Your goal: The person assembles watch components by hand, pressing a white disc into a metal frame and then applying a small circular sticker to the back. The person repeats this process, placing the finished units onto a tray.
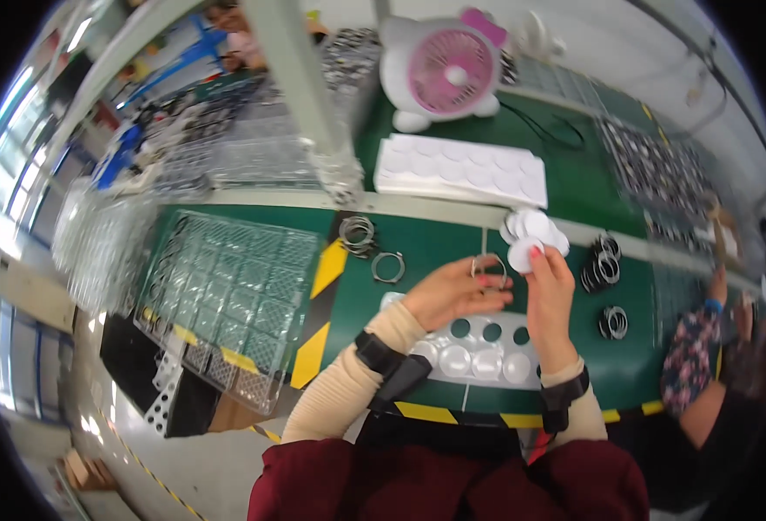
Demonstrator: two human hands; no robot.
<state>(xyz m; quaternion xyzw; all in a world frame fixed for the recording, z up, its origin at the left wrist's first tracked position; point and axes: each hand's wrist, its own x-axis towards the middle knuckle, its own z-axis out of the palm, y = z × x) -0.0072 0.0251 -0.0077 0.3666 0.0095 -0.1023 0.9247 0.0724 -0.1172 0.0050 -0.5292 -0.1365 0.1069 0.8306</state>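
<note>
My left hand [459, 289] holds a thin metal ring [502, 276] between its fingers, over the green bench mat. A white round disc [523, 257] is pinched in my right hand [551, 300], just right of the ring and apart from it. Behind that disc lies a loose pile of similar white discs [534, 221]. Below both hands sits a white sheet with round places [487, 363]; some are dark openings, others hold pale discs. Left of my left hand are a single metal ring [388, 267] and a stack of metal rings [357, 236].
Dark ring stacks [603, 265] stand at right. A clear compartment tray [227, 286] covers the left bench, overhanging its front edge. White disc sheets [461, 168] and a pink-and-white fan [448, 69] are behind. A metal post [300, 87] rises there. Another person's arm [694, 352] is at right.
</note>
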